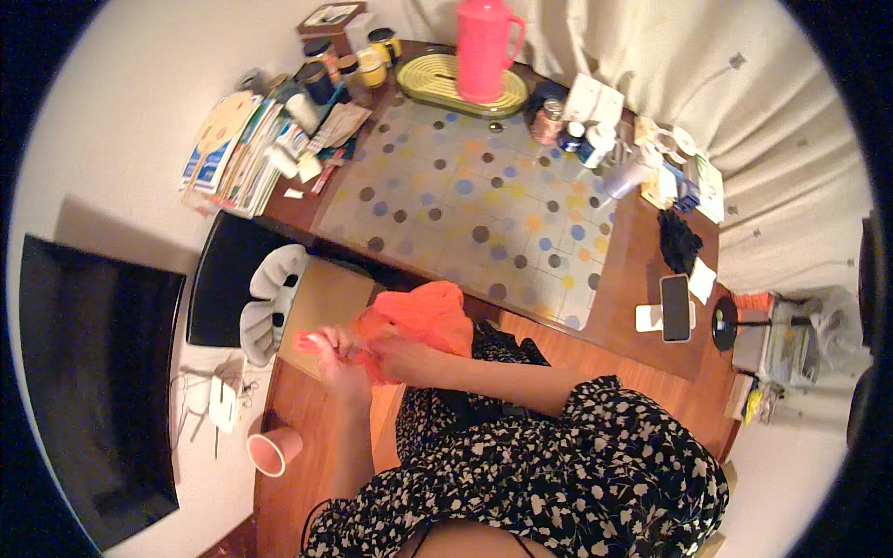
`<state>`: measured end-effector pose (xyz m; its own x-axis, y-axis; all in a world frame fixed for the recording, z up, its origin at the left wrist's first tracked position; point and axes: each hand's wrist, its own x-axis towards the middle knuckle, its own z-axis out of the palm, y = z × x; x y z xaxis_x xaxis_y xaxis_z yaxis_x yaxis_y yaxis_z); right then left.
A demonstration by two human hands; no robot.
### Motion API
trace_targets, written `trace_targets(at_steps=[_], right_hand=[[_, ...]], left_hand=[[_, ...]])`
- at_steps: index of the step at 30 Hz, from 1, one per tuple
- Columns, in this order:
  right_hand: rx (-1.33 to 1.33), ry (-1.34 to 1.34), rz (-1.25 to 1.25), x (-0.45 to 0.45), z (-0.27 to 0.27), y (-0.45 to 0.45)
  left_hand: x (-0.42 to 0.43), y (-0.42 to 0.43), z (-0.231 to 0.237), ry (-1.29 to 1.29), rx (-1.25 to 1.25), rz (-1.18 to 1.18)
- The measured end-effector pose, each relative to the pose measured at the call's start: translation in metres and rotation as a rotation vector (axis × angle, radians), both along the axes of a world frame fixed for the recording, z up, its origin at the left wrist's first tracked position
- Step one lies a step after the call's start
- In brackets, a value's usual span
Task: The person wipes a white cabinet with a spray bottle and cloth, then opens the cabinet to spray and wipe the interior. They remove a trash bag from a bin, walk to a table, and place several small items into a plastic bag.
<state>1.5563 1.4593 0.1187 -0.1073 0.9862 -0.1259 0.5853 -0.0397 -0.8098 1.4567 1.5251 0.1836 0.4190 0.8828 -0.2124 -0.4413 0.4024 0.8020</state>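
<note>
A crumpled bundle of thin orange-red material (429, 314) bulges in front of my lap, at the near edge of the table. Whether it is cloth or a plastic bag I cannot tell. My left hand (336, 350) grips a gathered end of it, and a short tip sticks out to the left past the fingers. Blurred and close beside it, my right hand (401, 361) is closed around the neck of the bundle. Parts of the material are hidden behind my right hand and forearm.
A dotted mat (460, 209) covers much of the wooden table (628, 300). A pink thermos jug (481, 56) stands on an oval tray (422, 87) at the back. A phone (674, 307) lies right. A pink bin (274, 450) and a cardboard box (328, 300) are at left.
</note>
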Motion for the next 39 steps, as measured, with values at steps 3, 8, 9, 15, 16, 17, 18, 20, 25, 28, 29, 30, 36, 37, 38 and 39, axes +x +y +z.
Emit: trace_targets(at_steps=[3, 8, 9, 15, 16, 17, 18, 20, 25, 28, 29, 30, 36, 37, 38, 39], right_hand=[[-0.21, 0.07, -0.003, -0.01, -0.016, -0.002], [0.579, -0.051, 0.12, 0.036, 0.016, -0.03], [0.514, 0.034, 0.18, 0.053, 0.034, -0.036], [0.511, 0.438, -0.823, 0.246, 0.033, -0.073], [0.551, 0.353, -0.984, 0.287, 0.004, -0.073], [0.455, 0.207, -1.17, 0.337, -0.038, -0.084], [0.342, -0.014, -1.296, 0.372, -0.064, -0.091], [0.238, -0.322, -1.415, 0.421, -0.091, -0.097], [0.271, -0.434, -1.716, 0.499, -0.107, -0.08], [0.266, -0.466, -1.663, 0.528, -0.105, -0.076], [0.293, -0.58, -1.684, 0.535, -0.107, -0.08], [0.296, -0.435, -1.694, 0.533, -0.101, -0.074], [0.276, -0.482, -1.713, 0.502, -0.084, -0.08], [0.296, -0.503, -1.697, 0.497, -0.085, -0.087], [0.405, -0.504, -1.62, 0.488, -0.088, -0.095], [0.414, -0.469, -1.622, 0.482, -0.087, -0.098]], left_hand=[[0.004, -0.008, 0.009, 0.039, 0.04, -0.032], [0.001, -0.002, 0.004, 0.129, 0.126, 0.045], [0.0, -0.002, 0.004, 0.159, 0.175, 0.045], [-0.01, 0.003, 0.012, 0.38, 0.34, -0.037], [-0.008, -0.002, 0.018, 0.436, 0.344, -0.002], [-0.002, -0.004, 0.018, 0.475, 0.342, 0.017], [-0.01, -0.002, 0.013, 0.518, 0.359, -0.007], [-0.031, 0.006, -0.001, 0.609, 0.397, -0.048], [-0.024, -0.005, 0.024, 0.81, 0.24, 0.05], [-0.03, -0.007, 0.025, 0.786, 0.219, 0.058], [-0.029, -0.005, 0.025, 0.755, 0.219, 0.044], [-0.03, -0.006, 0.029, 0.757, 0.192, 0.06], [-0.02, -0.015, 0.045, 0.899, 0.123, 0.052], [-0.018, -0.015, 0.046, 0.846, 0.113, 0.045], [-0.019, -0.014, 0.045, 0.793, 0.102, 0.037], [-0.019, -0.012, 0.044, 0.737, 0.093, 0.029]])
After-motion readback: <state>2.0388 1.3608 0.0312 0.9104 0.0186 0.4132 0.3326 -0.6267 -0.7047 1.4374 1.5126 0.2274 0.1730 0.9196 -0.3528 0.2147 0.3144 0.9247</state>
